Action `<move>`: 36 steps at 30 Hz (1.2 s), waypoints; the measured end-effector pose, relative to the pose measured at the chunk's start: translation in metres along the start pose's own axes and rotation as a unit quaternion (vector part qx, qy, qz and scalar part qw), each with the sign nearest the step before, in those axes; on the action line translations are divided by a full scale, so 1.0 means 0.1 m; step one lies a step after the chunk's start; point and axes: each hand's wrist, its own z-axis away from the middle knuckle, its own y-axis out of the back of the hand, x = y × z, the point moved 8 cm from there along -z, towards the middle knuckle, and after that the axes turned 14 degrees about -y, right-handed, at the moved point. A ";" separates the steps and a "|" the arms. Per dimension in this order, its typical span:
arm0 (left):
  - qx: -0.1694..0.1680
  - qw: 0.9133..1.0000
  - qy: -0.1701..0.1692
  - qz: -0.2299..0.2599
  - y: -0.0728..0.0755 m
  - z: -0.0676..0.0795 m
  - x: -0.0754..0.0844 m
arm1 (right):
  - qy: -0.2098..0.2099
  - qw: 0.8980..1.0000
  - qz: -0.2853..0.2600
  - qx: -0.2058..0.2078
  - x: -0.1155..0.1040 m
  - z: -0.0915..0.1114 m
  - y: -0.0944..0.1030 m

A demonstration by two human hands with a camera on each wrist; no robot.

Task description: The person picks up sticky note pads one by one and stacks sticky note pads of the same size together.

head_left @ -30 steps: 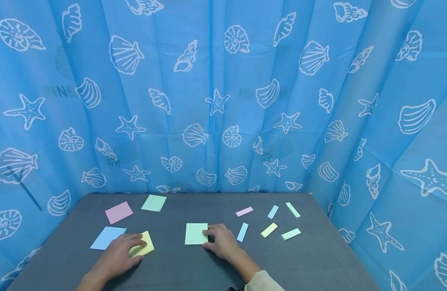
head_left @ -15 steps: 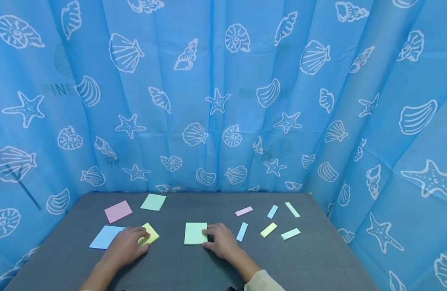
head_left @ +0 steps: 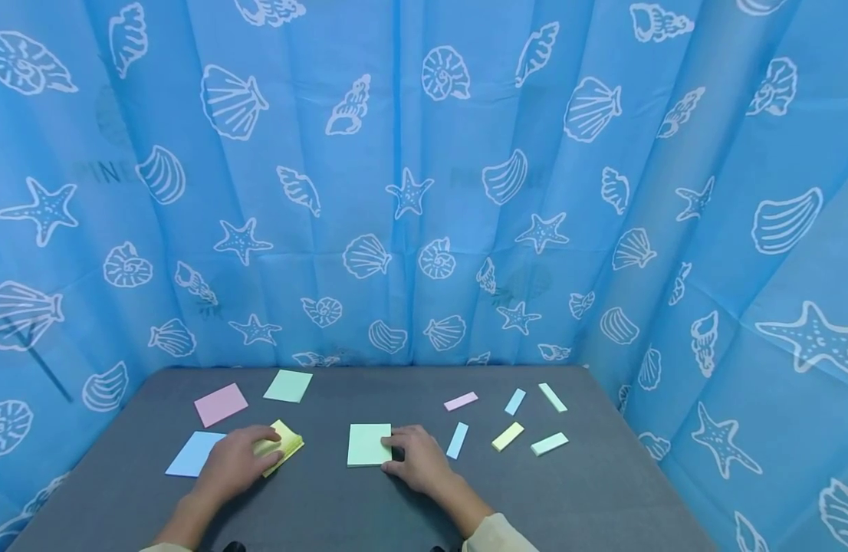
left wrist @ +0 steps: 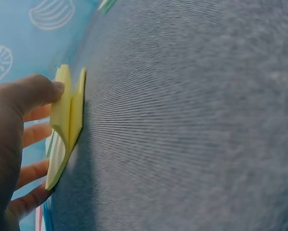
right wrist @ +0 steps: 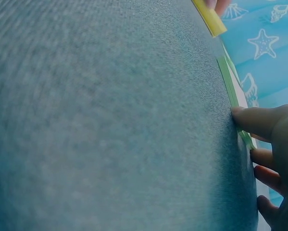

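My left hand [head_left: 229, 464] pinches a yellow sticky note pad [head_left: 287, 443] left of the table's middle. In the left wrist view, its upper sheets [left wrist: 61, 115] bend away from the lower part, with my thumb on the near face and fingers behind. My right hand [head_left: 422, 462] holds the right edge of a pale green sticky note pad [head_left: 366, 445] lying flat at the centre, thumb and forefinger on that edge. The right wrist view shows the thumb against the side of this green pad [right wrist: 227, 79].
Blue [head_left: 190, 455], pink [head_left: 220, 404] and green [head_left: 288, 386] square pads lie at the left of the grey table [head_left: 369, 510]. Several narrow sticky strips in pink [head_left: 461, 401], blue, yellow [head_left: 507, 436] and green lie at the right. A blue shell-patterned curtain [head_left: 410, 230] hangs behind.
My left hand has moved slightly right and away with the yellow pad, which has turned; its sheets now spread apart at the edge. The right hand stays at the green pad.
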 end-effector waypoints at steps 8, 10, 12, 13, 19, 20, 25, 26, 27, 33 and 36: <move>0.002 0.998 0.015 0.062 0.04 0.01 -0.07 | -0.004 1.000 0.004 -0.002 -0.01 0.01 0.00; 0.004 0.998 0.017 0.068 0.04 0.01 -0.07 | -0.007 1.000 0.004 -0.003 -0.02 0.02 0.00; 0.006 0.997 0.018 0.072 0.06 0.02 -0.07 | -0.008 1.000 0.004 -0.004 -0.02 0.02 0.00; 0.008 0.997 0.020 0.073 0.06 0.02 -0.07 | -0.008 1.000 0.004 -0.004 -0.02 0.02 0.00; 0.011 0.996 0.033 0.087 0.08 0.03 -0.08 | -0.006 1.000 0.003 -0.002 -0.03 0.03 0.01; 0.011 0.995 0.035 0.090 0.08 0.04 -0.08 | -0.006 1.000 0.002 -0.001 -0.03 0.03 0.01; 0.000 0.994 0.033 0.105 0.06 0.03 -0.09 | -0.006 1.000 0.005 0.002 -0.02 0.03 0.01; -0.003 0.994 0.033 0.108 0.06 0.03 -0.09 | -0.006 1.000 0.005 0.002 -0.02 0.02 0.01; -0.006 0.994 0.032 0.108 0.05 0.03 -0.09 | -0.006 1.000 0.006 0.002 -0.02 0.02 0.01; 0.000 0.999 0.019 0.049 0.09 0.06 -0.10 | -0.006 1.000 0.002 -0.001 -0.01 0.02 0.01; 0.013 1.000 0.003 -0.002 0.13 0.08 -0.07 | -0.005 1.000 -0.001 0.000 -0.01 0.02 0.02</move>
